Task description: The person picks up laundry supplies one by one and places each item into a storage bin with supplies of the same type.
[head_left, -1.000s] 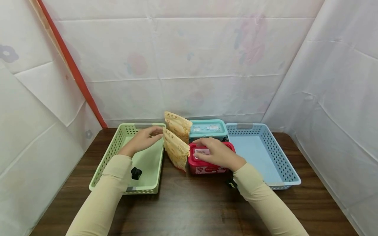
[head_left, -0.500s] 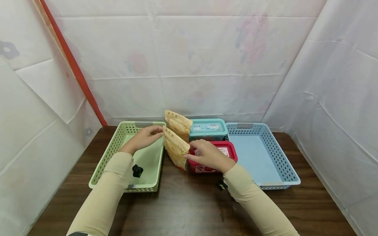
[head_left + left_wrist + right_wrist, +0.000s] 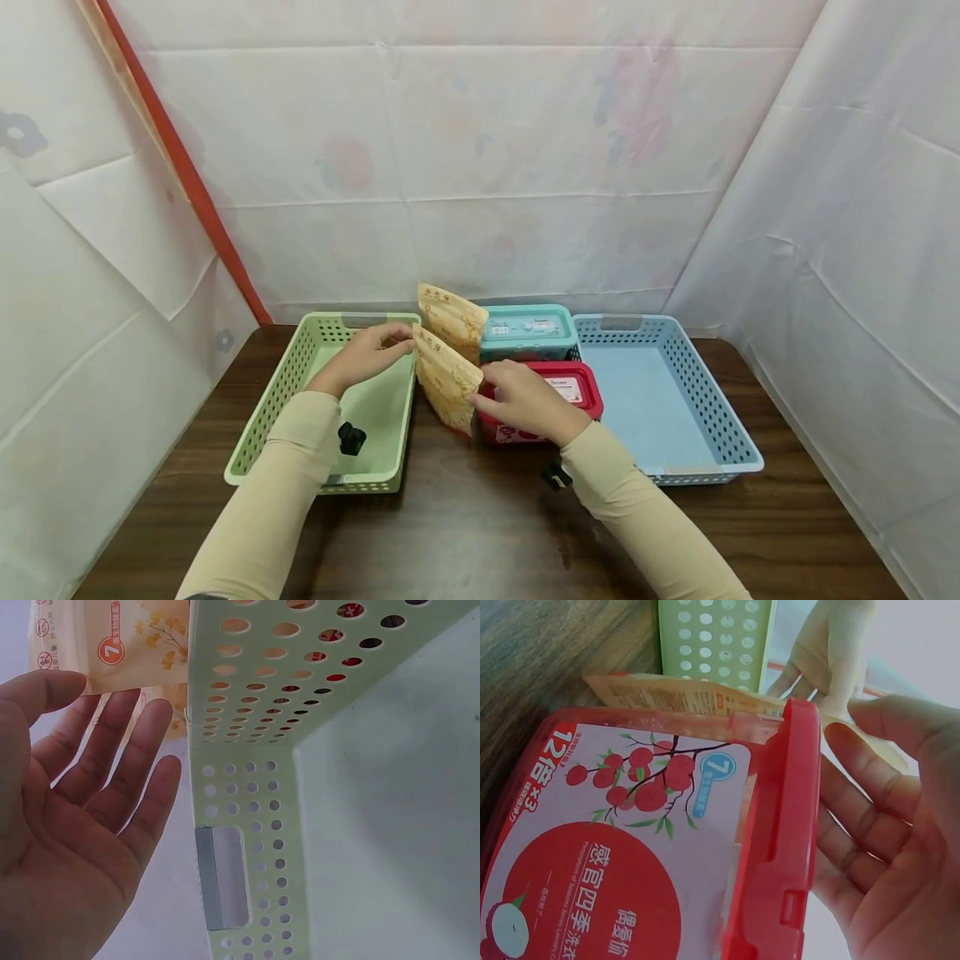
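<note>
Dark wood-grained desk (image 3: 472, 533), with the front pouch (image 3: 446, 379) standing on it between the green basket (image 3: 375, 446) and the red tub (image 3: 587, 398). Its top edge slants from far left to near right, one hand at either end: the left hand (image 3: 363, 358) pinches the far corner; whether the right hand (image 3: 532, 402) grips the near corner, I cannot tell.

Pale floral sheeting (image 3: 525, 142) around a dark wood-grain table (image 3: 465, 533), red strip (image 3: 189, 177) at left.
</note>
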Motion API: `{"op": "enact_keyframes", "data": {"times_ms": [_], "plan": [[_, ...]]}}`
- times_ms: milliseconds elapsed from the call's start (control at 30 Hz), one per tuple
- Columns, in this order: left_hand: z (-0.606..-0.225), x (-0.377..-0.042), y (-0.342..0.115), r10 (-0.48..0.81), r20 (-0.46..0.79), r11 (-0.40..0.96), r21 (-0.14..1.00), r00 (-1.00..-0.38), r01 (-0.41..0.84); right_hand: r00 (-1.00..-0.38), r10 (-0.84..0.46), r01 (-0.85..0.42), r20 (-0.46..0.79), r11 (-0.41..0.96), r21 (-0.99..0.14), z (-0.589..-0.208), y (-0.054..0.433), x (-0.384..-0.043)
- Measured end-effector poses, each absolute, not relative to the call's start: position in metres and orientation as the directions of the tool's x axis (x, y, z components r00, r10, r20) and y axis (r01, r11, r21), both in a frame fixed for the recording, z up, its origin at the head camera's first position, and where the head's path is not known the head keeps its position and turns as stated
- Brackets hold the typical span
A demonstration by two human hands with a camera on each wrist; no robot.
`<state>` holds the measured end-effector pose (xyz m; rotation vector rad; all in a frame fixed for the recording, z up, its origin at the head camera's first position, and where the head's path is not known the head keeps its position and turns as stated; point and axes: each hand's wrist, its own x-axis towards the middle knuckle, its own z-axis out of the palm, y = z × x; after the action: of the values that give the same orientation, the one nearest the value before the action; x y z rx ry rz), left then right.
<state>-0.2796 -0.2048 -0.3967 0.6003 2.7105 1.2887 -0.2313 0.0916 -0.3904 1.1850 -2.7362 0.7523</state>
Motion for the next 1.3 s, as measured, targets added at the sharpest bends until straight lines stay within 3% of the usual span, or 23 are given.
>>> {"op": "enact_keyframes", "data": {"times_ms": [600,1100,1300], "plan": [[-0.3969,-0.279,-0.2009,0.38,0.101,0.56,0.766,-0.92,0.315,-0.678,-0.669,-0.73,0.305,0.567,-0.381,-0.3912,0.0905,-0.2311],[-0.3939,-0.2792,-0.1992,0.353,0.102,0.536,0.793,-0.93,0.291,-0.725,-0.608,-0.684,0.323,0.581,-0.441,-0.3908,0.0895,-0.2274],[-0.3925,-0.2783,-0.1987,0.352,0.115,0.529,0.794,-0.929,0.299,-0.694,-0.6,-0.719,0.398,0.547,-0.429,-0.393,0.0894,-0.227]]}}
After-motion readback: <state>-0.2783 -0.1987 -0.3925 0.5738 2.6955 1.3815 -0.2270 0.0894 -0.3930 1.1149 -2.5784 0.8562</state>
